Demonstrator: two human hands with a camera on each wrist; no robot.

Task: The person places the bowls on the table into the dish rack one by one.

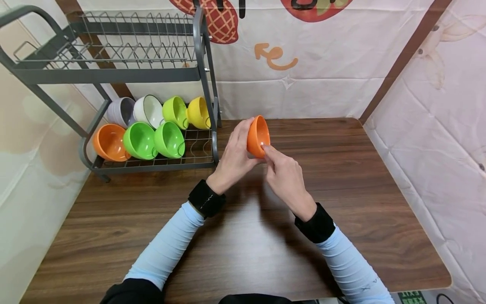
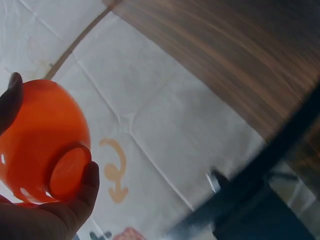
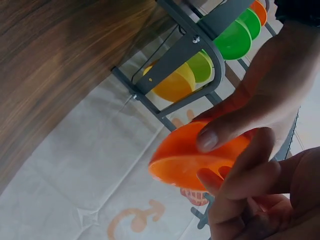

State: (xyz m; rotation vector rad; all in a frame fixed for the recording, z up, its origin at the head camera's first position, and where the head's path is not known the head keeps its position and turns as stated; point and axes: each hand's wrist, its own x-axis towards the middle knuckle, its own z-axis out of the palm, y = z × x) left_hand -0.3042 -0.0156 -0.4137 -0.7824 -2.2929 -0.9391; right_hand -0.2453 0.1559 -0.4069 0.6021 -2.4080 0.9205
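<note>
An orange bowl [image 1: 258,136] is held above the table, tilted on its side with its opening toward the right. My left hand [image 1: 236,153] grips it from the left; in the left wrist view, the fingers [image 2: 85,192] lie against the bowl's outside near the round foot. The left thumb presses the outer wall in the right wrist view. At the lower rim, my right hand [image 1: 286,177] holds the bowl with bent fingers, and its fingertips [image 3: 210,180] reach inside. Part of that hold is hidden.
A dark two-tier dish rack [image 1: 114,76] stands at the left. On its lower shelf are several bowls, among them an orange bowl [image 1: 110,143], a green bowl [image 1: 139,141], a white bowl [image 1: 148,110] and a yellow bowl [image 1: 199,113]. Cloth walls border the wooden table [image 1: 364,202].
</note>
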